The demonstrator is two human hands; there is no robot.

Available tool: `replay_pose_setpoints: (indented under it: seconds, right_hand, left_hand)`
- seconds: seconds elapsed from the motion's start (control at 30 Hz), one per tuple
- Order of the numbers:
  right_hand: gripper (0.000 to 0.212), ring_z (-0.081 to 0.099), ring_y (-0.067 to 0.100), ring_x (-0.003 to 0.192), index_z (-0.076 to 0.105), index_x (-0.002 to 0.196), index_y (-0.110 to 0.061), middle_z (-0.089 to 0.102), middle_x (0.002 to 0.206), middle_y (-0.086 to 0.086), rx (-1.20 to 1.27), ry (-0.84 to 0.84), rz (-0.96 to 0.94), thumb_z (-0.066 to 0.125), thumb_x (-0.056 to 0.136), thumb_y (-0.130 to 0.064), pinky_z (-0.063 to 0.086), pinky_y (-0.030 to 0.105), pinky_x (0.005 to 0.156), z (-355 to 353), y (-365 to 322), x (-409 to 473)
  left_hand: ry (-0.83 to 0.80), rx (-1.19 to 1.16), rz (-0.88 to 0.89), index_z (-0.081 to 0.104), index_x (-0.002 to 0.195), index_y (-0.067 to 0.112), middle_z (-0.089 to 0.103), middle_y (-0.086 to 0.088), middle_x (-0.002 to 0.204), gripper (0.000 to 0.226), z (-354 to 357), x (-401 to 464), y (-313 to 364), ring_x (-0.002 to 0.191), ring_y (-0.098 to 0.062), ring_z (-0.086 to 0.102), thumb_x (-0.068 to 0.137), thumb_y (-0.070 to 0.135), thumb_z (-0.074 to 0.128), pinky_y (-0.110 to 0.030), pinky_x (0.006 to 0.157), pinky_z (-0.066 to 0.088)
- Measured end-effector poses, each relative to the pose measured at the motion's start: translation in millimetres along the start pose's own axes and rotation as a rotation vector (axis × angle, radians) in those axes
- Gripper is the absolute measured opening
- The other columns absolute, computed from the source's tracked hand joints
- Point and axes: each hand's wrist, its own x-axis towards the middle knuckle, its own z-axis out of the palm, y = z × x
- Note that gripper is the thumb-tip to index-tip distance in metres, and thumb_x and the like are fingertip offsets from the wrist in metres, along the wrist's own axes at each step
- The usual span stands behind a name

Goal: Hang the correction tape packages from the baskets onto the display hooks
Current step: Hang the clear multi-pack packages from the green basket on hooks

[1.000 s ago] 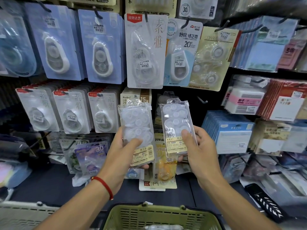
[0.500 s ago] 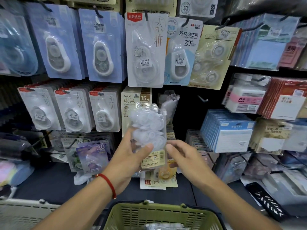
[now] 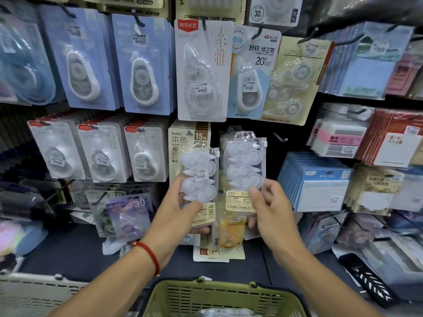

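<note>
Since half a second ago the right hand (image 3: 272, 209) has taken one clear pack (image 3: 243, 170) and lifted it to three o'clock of the left pack (image 3: 199, 177), which the left hand (image 3: 176, 207) grips. Both sit above the green basket (image 3: 206, 296).

Glossy clear plastic packages (image 3: 198, 177); matt green plastic basket (image 3: 225, 298).

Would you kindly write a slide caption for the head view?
Left hand and right hand each hold a clear correction tape pack before the display hooks, green basket below.
</note>
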Motion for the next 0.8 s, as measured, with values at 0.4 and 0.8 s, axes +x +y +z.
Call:
replay_pose_setpoints:
  seconds: [0.4, 0.8]
  right_hand:
    - [0.017, 0.077, 0.019, 0.081, 0.063, 0.12, -0.025, 0.08, 0.1, -0.001, 0.073, 0.004, 0.003, 0.055, 0.108, -0.035, 0.061, 0.029, 0.063, -4, 0, 5]
    - [0.021, 0.067, 0.007, 0.113, 0.069, 0.119, -0.034, 0.074, 0.118, -0.013, -0.215, -0.287, 0.03, 0.06, 0.104, -0.045, 0.058, 0.042, 0.098, 2, 2, -3]
  left_hand:
    - [0.06, -0.002, -0.011, 0.064, 0.123, 0.033, 0.075, 0.003, 0.116, 0.042, -4, 2, -1, 0.087, -0.003, 0.075, 0.101, -0.002, 0.06, -0.052, 0.071, 0.067]
    - [-0.126, -0.042, -0.04, 0.059, 0.131, 0.026, 0.077, -0.008, 0.12, 0.036, 3, -4, -1, 0.098, -0.031, 0.078, 0.103, 0.005, 0.062, -0.051, 0.071, 0.067]
